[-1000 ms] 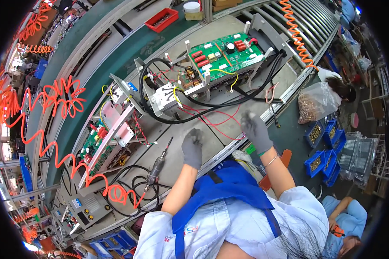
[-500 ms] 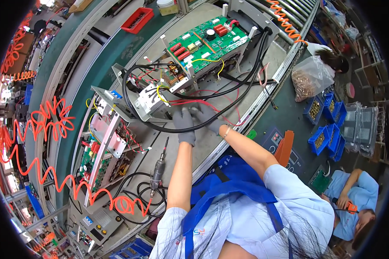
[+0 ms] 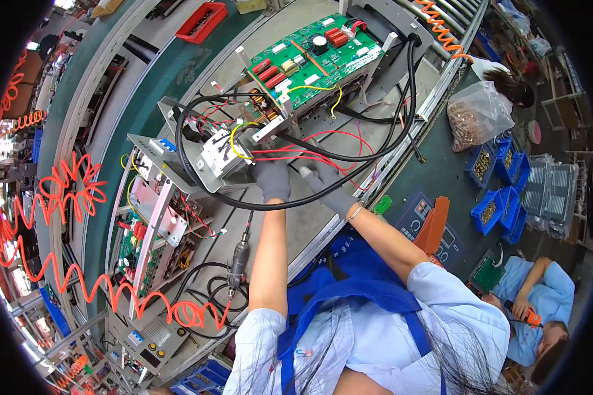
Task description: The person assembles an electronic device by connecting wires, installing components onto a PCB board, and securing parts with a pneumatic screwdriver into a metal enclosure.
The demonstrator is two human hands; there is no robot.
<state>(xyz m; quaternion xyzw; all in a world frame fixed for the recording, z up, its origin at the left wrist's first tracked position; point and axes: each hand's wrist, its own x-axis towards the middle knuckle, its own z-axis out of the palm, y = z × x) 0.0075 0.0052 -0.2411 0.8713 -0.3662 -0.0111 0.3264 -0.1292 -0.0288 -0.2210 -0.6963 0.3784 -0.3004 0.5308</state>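
Observation:
My left hand (image 3: 272, 180), in a grey glove, reaches up to the front metal end panel (image 3: 211, 179) of an open electrical unit. Its fingers are hidden beneath the panel and the white terminal block (image 3: 225, 153). My right hand (image 3: 329, 189), also gloved, is beside it with the thumb apart from the fingers; it appears to hold nothing. Red wires (image 3: 310, 155) run just above the right hand, partly over its fingers. A thick black cable (image 3: 296, 201) loops across both wrists. The unit carries a green circuit board (image 3: 316, 62) with red components.
A second open unit (image 3: 155, 224) stands at left. A power screwdriver (image 3: 240, 260) with an orange coiled hose (image 3: 118, 289) lies near my left forearm. Blue bins (image 3: 487, 210) of small metal parts and a plastic bag (image 3: 471, 118) are at right. A co-worker (image 3: 540, 303) holds an orange tool.
My hands have moved apart: the left reaches further under the panel, the right has shifted right with its thumb spread. The black cable loop sits wider at right. The view has shifted slightly.

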